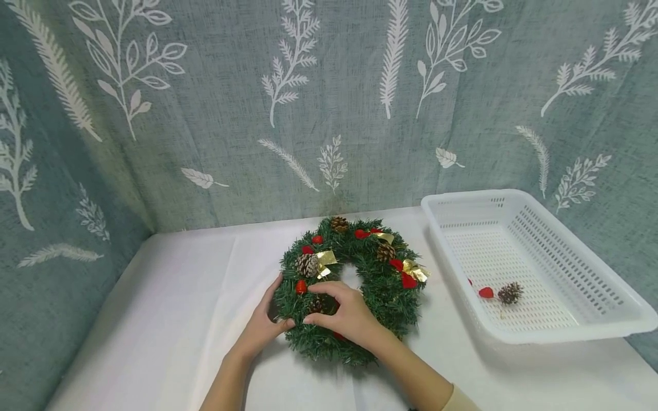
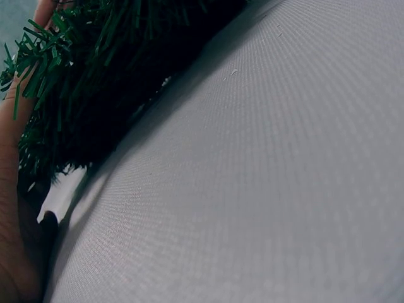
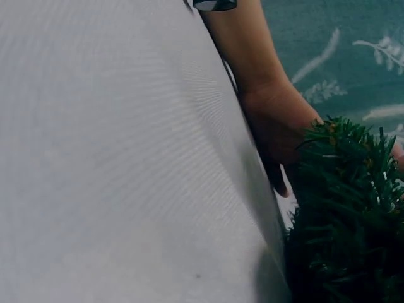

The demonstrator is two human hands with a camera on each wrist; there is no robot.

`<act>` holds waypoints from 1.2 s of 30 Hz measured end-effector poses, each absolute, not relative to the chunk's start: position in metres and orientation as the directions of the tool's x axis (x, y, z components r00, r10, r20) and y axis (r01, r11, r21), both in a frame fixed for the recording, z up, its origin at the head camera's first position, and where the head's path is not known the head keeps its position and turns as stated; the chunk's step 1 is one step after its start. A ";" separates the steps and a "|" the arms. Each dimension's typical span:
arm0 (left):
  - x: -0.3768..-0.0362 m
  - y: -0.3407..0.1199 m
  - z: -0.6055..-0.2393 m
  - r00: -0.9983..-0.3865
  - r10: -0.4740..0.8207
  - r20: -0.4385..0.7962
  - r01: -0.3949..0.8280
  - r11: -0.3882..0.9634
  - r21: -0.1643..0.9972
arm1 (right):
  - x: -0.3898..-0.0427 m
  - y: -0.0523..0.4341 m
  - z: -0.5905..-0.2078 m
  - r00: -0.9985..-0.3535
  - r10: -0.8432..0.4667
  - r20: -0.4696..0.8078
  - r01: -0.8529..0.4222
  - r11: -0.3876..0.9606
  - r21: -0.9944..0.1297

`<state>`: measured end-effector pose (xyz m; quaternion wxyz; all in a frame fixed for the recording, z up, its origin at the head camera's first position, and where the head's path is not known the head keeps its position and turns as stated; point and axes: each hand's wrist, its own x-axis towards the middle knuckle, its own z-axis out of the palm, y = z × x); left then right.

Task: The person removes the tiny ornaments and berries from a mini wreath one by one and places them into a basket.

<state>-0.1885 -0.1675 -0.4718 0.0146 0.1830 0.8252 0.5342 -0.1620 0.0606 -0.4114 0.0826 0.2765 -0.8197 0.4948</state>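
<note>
Right hand arches over the lower left of the wreath, thumb and fingertips well apart about a dark pine cone; whether it grips, I cannot tell. That wreath lies at lower centre of the frame, its left edge touched by the widely spread left hand. Decorating looks well along: red berries and gold bows already dress it. On the desk at right, a white basket holds a loose cone and red pieces, seemingly the remainder
</note>
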 end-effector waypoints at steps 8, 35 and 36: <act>-0.186 -0.168 -0.471 -0.930 0.320 0.182 0.296 0.360 0.885 | -0.162 0.060 -0.414 -0.850 -0.411 0.328 -0.497 0.424 -0.757; -0.186 -0.169 -0.470 -0.927 0.328 0.183 0.297 0.340 0.892 | -0.164 0.061 -0.414 -0.844 -0.380 0.378 -0.525 0.443 -0.727; -0.186 -0.169 -0.470 -0.927 0.328 0.182 0.296 0.341 0.892 | -0.164 0.061 -0.413 -0.843 -0.379 0.382 -0.527 0.439 -0.727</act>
